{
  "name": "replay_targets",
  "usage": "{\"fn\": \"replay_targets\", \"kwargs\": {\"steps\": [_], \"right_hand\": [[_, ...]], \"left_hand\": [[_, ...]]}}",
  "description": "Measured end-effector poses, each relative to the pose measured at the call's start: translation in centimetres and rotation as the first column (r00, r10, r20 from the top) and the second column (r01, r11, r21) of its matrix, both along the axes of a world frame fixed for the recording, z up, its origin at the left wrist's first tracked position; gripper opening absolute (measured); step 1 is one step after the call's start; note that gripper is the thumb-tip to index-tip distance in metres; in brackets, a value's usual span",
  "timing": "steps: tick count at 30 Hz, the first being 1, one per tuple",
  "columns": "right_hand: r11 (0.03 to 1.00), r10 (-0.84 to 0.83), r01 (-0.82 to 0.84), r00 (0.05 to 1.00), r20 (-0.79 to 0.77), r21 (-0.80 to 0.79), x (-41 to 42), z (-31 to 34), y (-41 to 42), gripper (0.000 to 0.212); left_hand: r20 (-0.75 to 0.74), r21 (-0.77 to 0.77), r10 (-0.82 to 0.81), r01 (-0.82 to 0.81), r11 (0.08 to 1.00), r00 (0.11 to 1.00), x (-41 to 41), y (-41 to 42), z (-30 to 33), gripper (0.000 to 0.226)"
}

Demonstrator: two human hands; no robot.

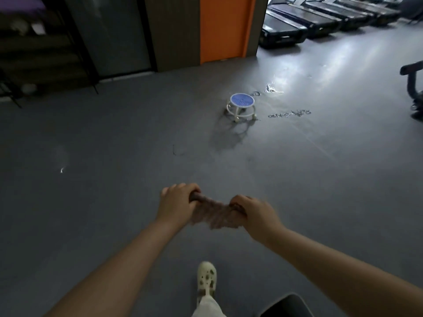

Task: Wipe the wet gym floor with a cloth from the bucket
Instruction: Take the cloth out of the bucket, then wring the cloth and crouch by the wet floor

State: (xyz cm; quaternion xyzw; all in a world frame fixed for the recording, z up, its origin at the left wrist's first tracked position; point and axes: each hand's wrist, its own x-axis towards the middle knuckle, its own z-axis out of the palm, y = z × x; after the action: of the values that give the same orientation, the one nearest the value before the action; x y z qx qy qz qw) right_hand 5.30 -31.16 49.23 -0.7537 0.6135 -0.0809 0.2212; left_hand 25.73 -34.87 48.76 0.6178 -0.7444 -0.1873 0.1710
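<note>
Grey gym floor (pixel 114 138), dim room. Brown cloth (pixel 215 213) stretched in the air between both hands, above the floor: left hand (pixel 177 202) and right hand (pixel 256 216) each curled around one end. Farther ahead, puddles (pixel 289 114) beside low blue-topped stool (pixel 242 106); orange door (pixel 223 28), treadmills (pixel 320 17) behind.

One cam only, head-worn, looking fwd and down over both outstretched arms at the grey floor (pixel 114 138). Wide angle, edges bend. Near: a foot in a pale clog (pixel 206 279) at bottom edge. Far: treadmills (pixel 320 21) top right.
</note>
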Motion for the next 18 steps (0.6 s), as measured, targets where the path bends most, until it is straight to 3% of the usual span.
{"fn": "replay_targets", "kwargs": {"steps": [6,14,18], "right_hand": [[0.984,-0.142,0.152,0.984,0.104,-0.096,-1.9,3.0,-15.0,0.021],[0.937,-0.284,0.303,0.951,0.122,-0.175,-5.5,6.9,-34.7,0.017],[0.913,-0.350,0.383,0.912,0.213,-0.140,-7.0,6.6,-43.9,0.016]], "left_hand": [[-0.289,0.092,0.036,-0.010,0.996,0.957,-1.2,-15.2,4.9,0.016],[-0.338,0.135,0.006,0.042,0.990,0.941,-5.0,-34.9,7.6,0.032],[-0.331,0.125,-0.017,0.061,0.990,0.943,-7.2,-44.2,7.7,0.021]]}}
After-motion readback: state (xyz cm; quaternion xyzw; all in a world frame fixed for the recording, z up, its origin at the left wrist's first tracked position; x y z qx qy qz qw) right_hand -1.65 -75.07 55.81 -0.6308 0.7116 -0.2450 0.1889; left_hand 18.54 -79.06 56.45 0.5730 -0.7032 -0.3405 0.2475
